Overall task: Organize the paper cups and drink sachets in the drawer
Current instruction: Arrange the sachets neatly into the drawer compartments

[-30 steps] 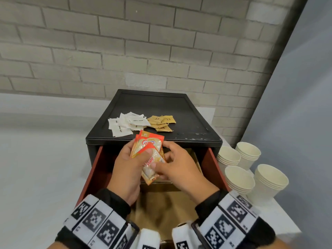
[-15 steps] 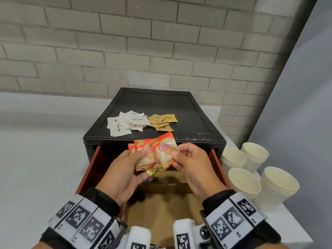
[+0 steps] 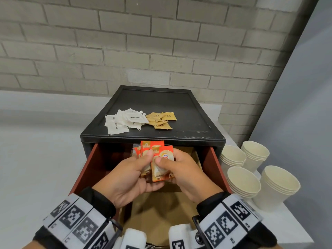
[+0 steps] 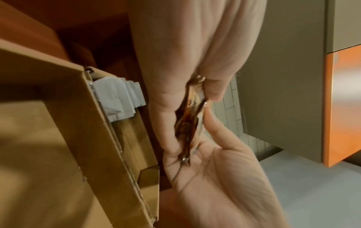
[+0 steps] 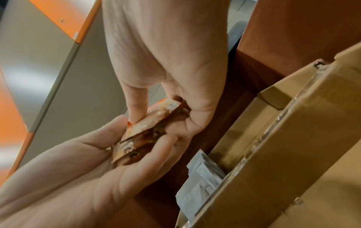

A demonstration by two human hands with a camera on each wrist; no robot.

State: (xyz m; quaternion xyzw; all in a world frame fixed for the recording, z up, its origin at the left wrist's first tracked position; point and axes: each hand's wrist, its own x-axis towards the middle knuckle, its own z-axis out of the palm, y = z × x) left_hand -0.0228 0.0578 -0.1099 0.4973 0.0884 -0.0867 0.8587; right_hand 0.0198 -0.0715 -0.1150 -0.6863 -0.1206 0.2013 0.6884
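Note:
Both hands hold a small bunch of orange creamer sachets [image 3: 158, 155] upright over the open drawer [image 3: 216, 169]. My left hand [image 3: 143, 166] cradles the bunch from below, thumb on the front. My right hand [image 3: 166, 167] pinches the frontmost sachet. In the left wrist view the sachets [image 4: 190, 118] show edge-on between the two hands; in the right wrist view the sachets [image 5: 144, 131] lie stacked on the fingers. White sugar sachets [image 3: 124, 121] and brown sachets [image 3: 160, 119] lie on the black cabinet top [image 3: 188, 114]. Several stacks of paper cups [image 3: 243, 182] stand to the right.
A cardboard box [image 3: 156, 214] fills the drawer's front part; silver sachets [image 4: 119, 98] stand packed in a compartment behind its wall, also seen as silver sachets [image 5: 201, 177]. The cabinet stands on a white counter [image 3: 36, 159] against a brick wall [image 3: 161, 51].
The fanned-out orange sachets have been gathered into a tighter bunch. Both hands have come closer together and sunk a little toward the drawer.

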